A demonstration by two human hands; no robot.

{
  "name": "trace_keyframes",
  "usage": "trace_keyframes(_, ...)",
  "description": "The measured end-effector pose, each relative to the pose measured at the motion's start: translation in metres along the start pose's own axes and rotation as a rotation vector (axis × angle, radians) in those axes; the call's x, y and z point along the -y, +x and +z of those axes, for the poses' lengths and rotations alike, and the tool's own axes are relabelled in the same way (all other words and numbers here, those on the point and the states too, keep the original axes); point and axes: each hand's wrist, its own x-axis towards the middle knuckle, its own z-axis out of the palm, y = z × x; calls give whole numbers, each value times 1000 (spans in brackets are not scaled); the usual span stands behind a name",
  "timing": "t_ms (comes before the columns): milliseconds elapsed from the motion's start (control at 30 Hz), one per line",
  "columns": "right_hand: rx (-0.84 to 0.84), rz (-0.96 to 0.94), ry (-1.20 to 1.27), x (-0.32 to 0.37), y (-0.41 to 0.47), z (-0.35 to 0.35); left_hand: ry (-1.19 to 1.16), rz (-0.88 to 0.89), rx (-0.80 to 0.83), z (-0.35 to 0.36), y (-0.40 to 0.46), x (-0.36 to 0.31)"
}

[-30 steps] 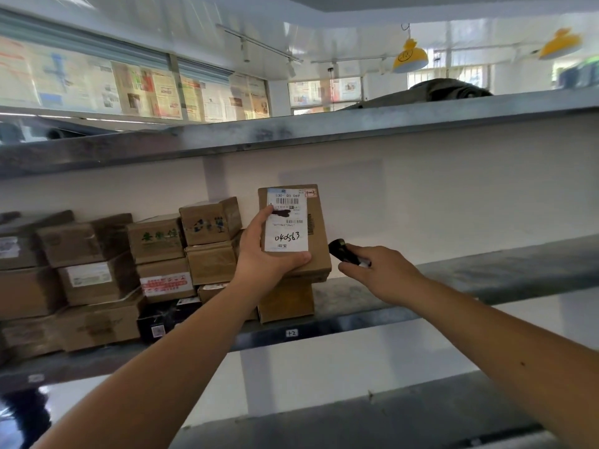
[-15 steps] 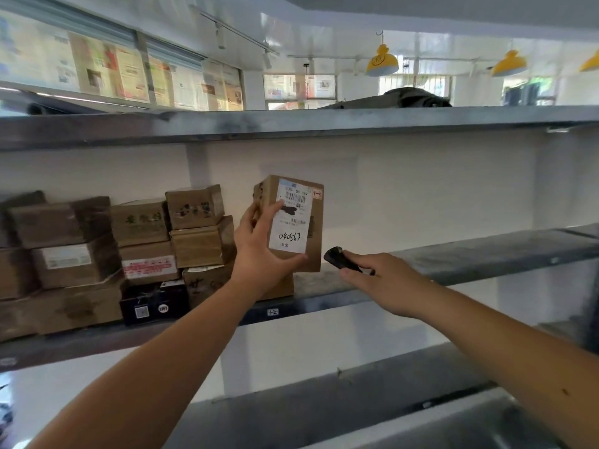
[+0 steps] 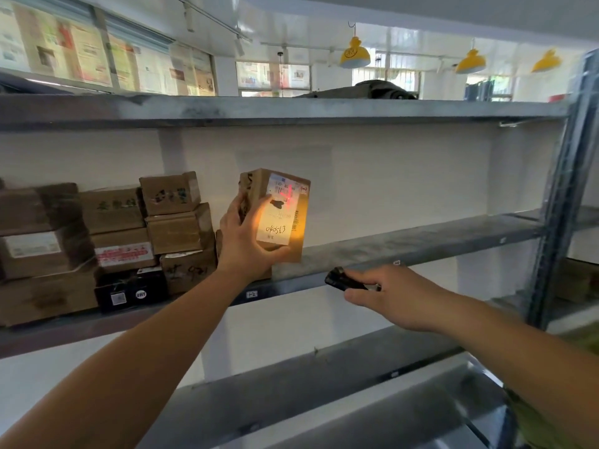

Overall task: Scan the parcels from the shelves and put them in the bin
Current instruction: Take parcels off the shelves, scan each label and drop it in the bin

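Leftward, stacked parcels (image 3: 110,241) are waiting on the shelf (image 3: 421,241); the left hand (image 3: 246,244) is clamping one parcel (image 3: 275,215) upright, label facing near, so the scanner (image 3: 345,281) (pinched in the right hand (image 3: 389,296)) is lighting its barcode.

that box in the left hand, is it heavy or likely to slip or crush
Probably light: the left hand alone holds the cardboard parcel up, clear of the shelf. Likely stiff, since its edges look square. Slipping seems unlikely; fingers wrap its side and bottom.
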Motion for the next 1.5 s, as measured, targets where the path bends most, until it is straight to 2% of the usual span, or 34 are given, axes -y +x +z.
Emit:
trace_keyframes(267,-16,35,-51,-3,-19,-9,-14,-2,-3,4,-1,-6)
trace_keyframes(467,-74,107,-86,-18,-19,-3,-130,-93,8,7,-6,-20)
trace_keyframes(700,-148,188,-39,-41,-26,26,-325,-171,170,17,-57,-39)
trace_keyframes(933,-194,268,102,-68,-66,89,-392,-240,266,38,-129,-28)
trace_keyframes(1033,-199,364,119,-88,-88,118,-411,-281,319,52,-161,-22)
trace_keyframes(1333,-210,582,181,-139,-169,183,-613,-430,508,119,-254,-49)
trace_keyframes(1500,-215,727,169,-176,-210,185,-627,-445,652,169,-281,-76)
